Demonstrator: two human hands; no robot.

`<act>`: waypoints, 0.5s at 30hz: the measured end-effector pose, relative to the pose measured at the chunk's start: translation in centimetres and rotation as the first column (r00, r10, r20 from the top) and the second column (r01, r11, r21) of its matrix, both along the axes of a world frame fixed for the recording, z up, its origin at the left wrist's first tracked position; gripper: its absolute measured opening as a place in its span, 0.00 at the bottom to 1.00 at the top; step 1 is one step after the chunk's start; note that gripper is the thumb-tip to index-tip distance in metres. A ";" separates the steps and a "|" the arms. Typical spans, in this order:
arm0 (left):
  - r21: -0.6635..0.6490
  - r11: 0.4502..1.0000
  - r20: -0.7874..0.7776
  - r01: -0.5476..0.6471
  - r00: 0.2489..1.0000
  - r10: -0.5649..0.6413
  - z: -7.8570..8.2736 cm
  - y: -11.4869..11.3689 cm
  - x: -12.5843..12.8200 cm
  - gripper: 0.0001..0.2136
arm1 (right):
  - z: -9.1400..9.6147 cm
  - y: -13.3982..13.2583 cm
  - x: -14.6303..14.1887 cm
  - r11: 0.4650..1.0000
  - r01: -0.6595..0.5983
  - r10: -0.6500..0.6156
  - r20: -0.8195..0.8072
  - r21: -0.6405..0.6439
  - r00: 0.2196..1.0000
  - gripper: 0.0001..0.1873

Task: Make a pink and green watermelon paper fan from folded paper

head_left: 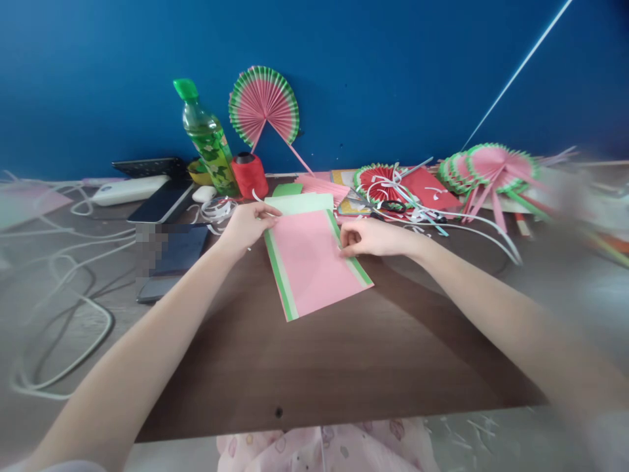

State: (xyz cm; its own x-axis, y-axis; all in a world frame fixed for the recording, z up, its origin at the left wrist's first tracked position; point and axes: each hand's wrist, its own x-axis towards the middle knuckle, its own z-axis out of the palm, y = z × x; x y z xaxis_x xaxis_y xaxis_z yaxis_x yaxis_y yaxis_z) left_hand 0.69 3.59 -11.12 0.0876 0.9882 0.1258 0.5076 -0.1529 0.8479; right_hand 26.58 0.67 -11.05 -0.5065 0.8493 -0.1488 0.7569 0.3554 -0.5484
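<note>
A pink paper sheet with green strips along both long edges lies flat on the brown table. My left hand rests at the sheet's top left corner, fingers curled, pinching a thin white strip of paper. My right hand sits at the sheet's right edge with fingers curled, pressing on the green border. A light green paper lies just beyond the sheet's far end.
A green bottle, a red thread spool and a pink-green paper fan stand at the blue wall. More folded fans, scissors and white strips lie right. Phones, a power bank and white cables lie left.
</note>
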 end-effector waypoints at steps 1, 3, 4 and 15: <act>0.000 1.000 -0.002 0.000 1.000 0.000 -0.1 0.0 0.0 0.08 | 0.0 -0.1 -0.1 0.999 -0.038 0.038 0.028 -0.011 0.999 0.12; 0.002 1.000 -0.010 0.013 1.000 -0.013 -0.1 0.1 -0.2 0.07 | 0.0 -0.1 -0.1 0.998 -0.070 0.070 0.066 -0.008 0.995 0.09; 0.002 1.000 -0.016 0.025 1.000 -0.025 -0.1 0.1 -0.3 0.07 | 0.2 0.0 0.1 0.999 -0.045 0.044 0.071 0.018 0.996 0.08; 0.006 0.975 -0.291 0.222 0.933 -0.211 1.0 -0.7 0.4 0.10 | -0.1 1.4 3.9 0.582 0.405 -0.562 -0.012 0.706 0.827 0.14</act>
